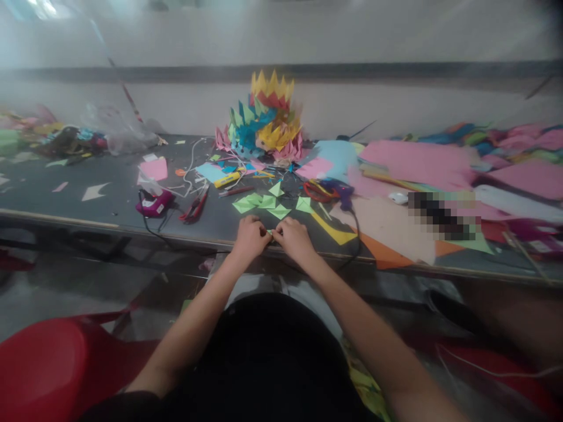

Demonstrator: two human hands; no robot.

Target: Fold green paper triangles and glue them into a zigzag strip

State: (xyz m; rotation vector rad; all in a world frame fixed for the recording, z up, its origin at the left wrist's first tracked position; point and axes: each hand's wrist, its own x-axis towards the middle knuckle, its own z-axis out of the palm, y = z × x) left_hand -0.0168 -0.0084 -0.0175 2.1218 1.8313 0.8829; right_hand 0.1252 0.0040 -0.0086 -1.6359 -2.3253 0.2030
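Note:
At the front edge of the dark table, my left hand [251, 238] and my right hand [294, 237] meet with fingers closed on a small green paper piece [270, 232], mostly hidden between the fingertips. Just beyond them lie several folded green paper pieces [267, 202], and a single green piece [303, 203] sits a little to the right. Farther back stands a model of pointed folded paper [264, 126] in yellow, red, blue, green and pink.
Left on the table [118, 199] are a purple corded tool [153, 202], red-handled pliers [194, 205] and a yellow cutter [226, 179]. Red scissors [317, 190] and large pink sheets [417, 167] lie right. A red stool [44, 363] stands lower left.

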